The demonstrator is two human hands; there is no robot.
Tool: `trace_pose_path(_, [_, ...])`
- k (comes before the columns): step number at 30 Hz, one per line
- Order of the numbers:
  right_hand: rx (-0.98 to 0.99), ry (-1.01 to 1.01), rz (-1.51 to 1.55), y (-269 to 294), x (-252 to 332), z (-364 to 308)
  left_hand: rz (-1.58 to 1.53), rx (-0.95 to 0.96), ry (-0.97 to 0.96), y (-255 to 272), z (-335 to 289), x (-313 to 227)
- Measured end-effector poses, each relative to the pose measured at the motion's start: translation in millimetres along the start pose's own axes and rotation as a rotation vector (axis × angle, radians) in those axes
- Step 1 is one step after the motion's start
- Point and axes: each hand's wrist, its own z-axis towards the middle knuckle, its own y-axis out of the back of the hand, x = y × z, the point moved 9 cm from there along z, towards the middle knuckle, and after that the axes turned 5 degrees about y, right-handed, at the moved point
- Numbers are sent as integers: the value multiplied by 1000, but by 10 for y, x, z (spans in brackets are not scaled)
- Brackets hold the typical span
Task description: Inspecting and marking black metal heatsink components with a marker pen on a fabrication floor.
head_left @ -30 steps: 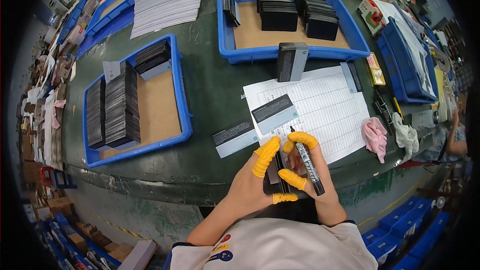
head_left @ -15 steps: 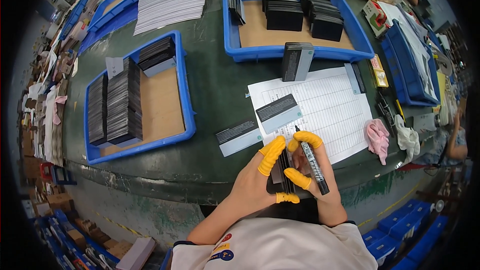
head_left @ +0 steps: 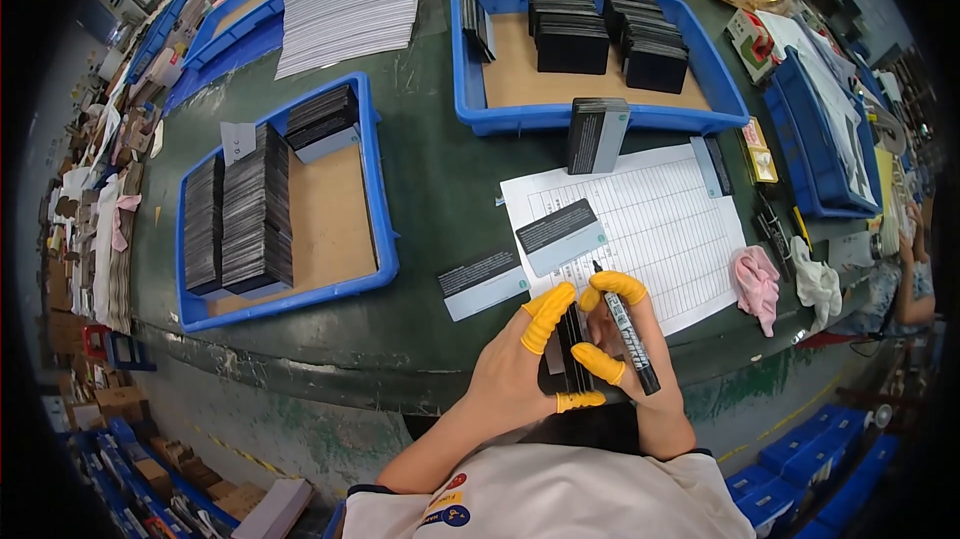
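From afar, I clasp the black cards (head_left: 573, 371) end to end in my left grip (head_left: 508, 371), long axis fore-and-aft, my right grip (head_left: 650, 341) holding a marker (head_left: 628, 340) beside them.

The dark green counter (head_left: 430, 179), scuffed along its front edge, carries a blue tray (head_left: 290, 305) at left, a wider blue bin (head_left: 520, 121) at upper center, a two-tone card (head_left: 485, 291) near the middle, a gridded sheet (head_left: 685, 234) right of center and, farther right, a pink cloth (head_left: 755, 287).
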Motion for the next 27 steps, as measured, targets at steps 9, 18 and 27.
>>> trace_pose_path(9, [-9, 9, 90, -3, 7, 6, 3, 25, -37, 7, -1, -22])
trace_pose_path(18, [20, 32, 95, 7, 29, 19, -19, 19, -53, 18, -1, -28])
trace_pose_path(27, [8, 33, 97, 20, 39, 9, -12, 23, -41, 13, -5, -20])
